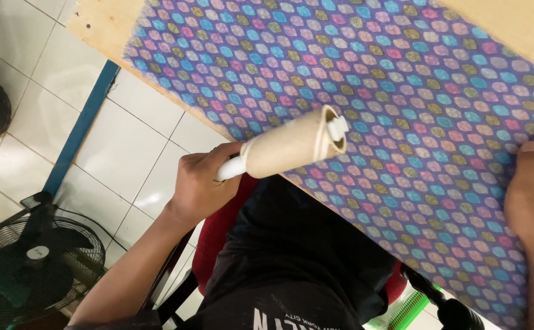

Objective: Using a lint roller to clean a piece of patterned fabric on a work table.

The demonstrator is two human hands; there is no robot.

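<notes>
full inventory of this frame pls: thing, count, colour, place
lint roller: 1, tan roll on white handle, held over the near edge of the fabric
fabric: 1, purple with blue, pink and olive spots, spread on the table
table: 1, pale wood, upper frame
fan: 1, black, on the tiled floor, lower left
chair: 1, red seat, under the person
left hand: 1, grips the roller handle
right hand: 1, rests on the fabric, right edge

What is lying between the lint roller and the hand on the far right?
In the head view, only the patterned purple cloth stretches between the lint roller and the right hand; nothing else rests on it.
</notes>
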